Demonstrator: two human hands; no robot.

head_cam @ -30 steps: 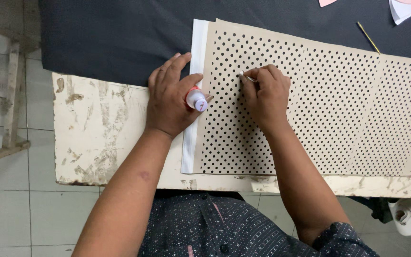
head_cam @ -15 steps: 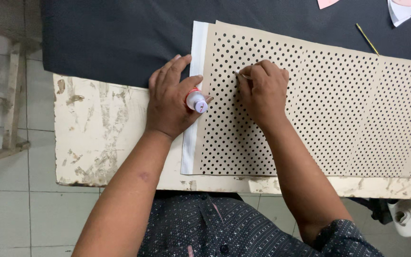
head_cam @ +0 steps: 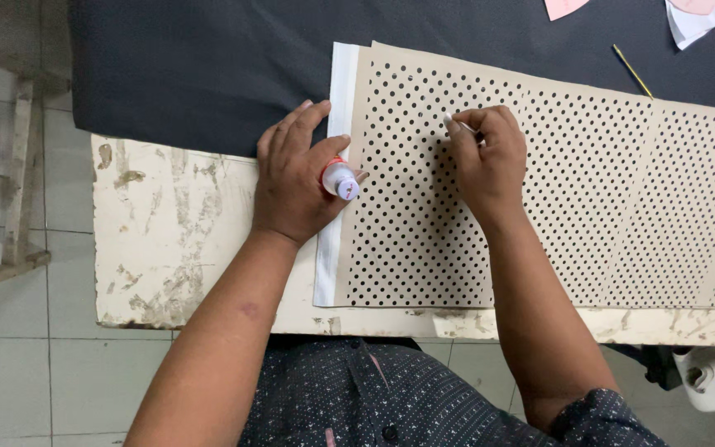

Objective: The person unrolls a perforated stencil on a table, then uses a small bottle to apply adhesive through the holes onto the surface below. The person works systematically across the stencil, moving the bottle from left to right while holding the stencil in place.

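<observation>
Left hand [head_cam: 295, 186] fingers were spread mostly flat, w/ the thumb curled around a small clear bottle [head_cam: 340, 180] w/ a red band, pinning it at the 3 o'clock side of the palm. The bottle sat right over the white strip [head_cam: 342, 83] that ran along the left edge of the perforated beige sheet [head_cam: 606, 190]. Right hand [head_cam: 488, 161] fingers were bunched tight, pinching a thin white stick [head_cam: 455, 125] whose tip poked out at abt 10 o'clock, touching the dotted sheet. The sheet lay across the worn, paint-chipped surface [head_cam: 167, 240], stretching off toward 3 o'clock, partly on top of a dark cloth [head_cam: 208, 66] at 12 o'clock. A yellow pencil [head_cam: 632, 71] lay on the cloth at abt 1 o'clock, well apart from both hands. Pinkish & white paper scraps [head_cam: 688, 16] were up in the far 1 o'clock corner.
</observation>
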